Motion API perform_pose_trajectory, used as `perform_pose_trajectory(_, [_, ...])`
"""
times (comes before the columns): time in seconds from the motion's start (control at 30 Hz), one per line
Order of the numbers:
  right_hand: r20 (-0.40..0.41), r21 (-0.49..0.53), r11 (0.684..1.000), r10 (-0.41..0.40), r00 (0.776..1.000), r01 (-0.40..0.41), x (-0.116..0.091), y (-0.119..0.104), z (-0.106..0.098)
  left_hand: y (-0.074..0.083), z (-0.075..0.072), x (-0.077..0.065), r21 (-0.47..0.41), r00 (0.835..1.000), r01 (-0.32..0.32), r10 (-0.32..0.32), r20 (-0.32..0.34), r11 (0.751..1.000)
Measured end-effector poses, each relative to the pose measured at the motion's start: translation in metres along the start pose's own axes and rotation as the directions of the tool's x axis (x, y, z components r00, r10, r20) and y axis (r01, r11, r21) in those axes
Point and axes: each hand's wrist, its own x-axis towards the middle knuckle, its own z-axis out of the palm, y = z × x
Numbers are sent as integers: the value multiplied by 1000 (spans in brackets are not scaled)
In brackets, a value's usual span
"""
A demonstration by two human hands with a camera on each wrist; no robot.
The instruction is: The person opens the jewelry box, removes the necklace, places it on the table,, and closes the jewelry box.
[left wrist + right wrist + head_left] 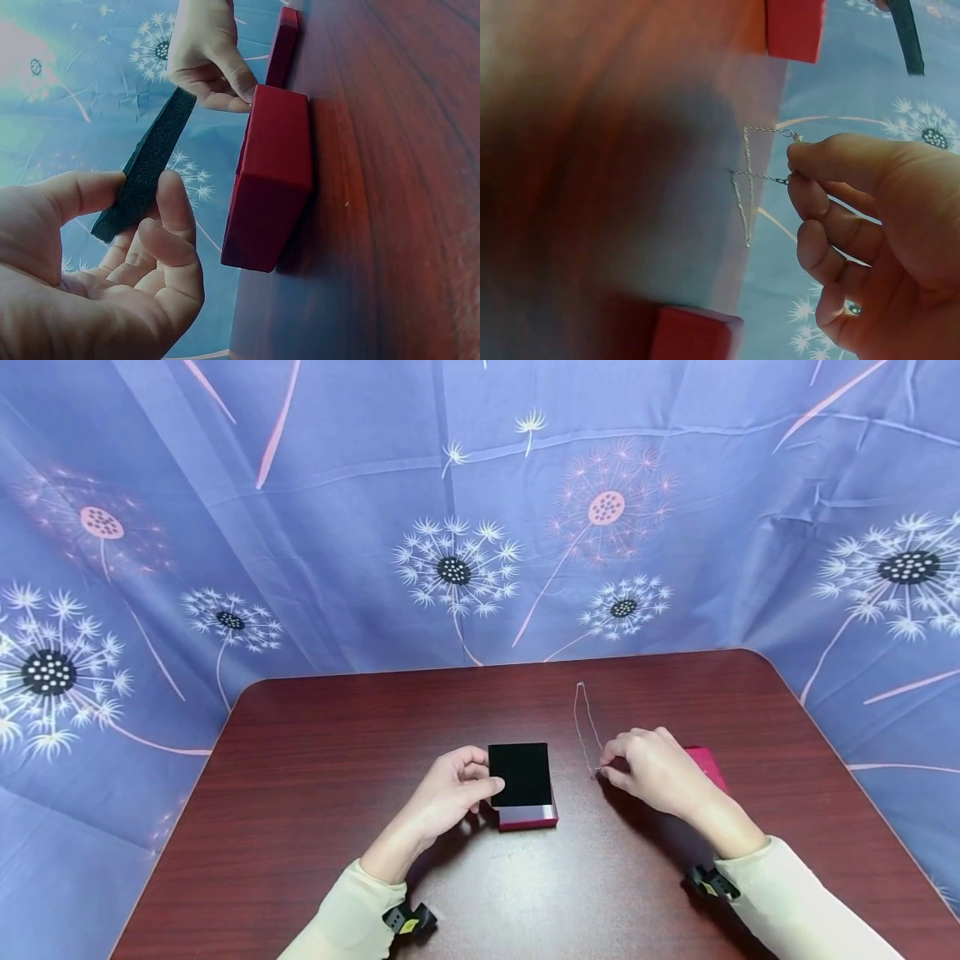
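Note:
My left hand (450, 789) pinches a thin black foam pad (521, 772) between thumb and fingers. That pad is held above a small red open box (528, 821) whose pale inside shows at the near edge. In the left wrist view the foam (142, 176) is raised and tilted beside the red box (274, 172). My right hand (652, 768) pinches the end of a fine silver chain necklace (577, 718), its loop stretching away over the table. Seen from the right wrist, the chain (748, 157) runs from small links at the thumb and index fingertips.
A second red box piece (707, 767) lies on the table behind the right hand, partly hidden by it. The dark reddish wooden table (337, 735) meets a blue dandelion-print cloth (337, 568) at its back and sides.

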Motion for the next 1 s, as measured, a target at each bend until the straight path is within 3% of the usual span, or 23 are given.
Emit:
perform_pose_trajectory(0.43, [12,-61,998,-15,1000,16,-13,-3,15,0,0,0,-2,1000,-5,5,1,1000])
perform_pose_trajectory(1.0, [45,-93,994,-52,998,56,-17,-8,11,1,-1,0,7,1000,0,0,-2,1000])
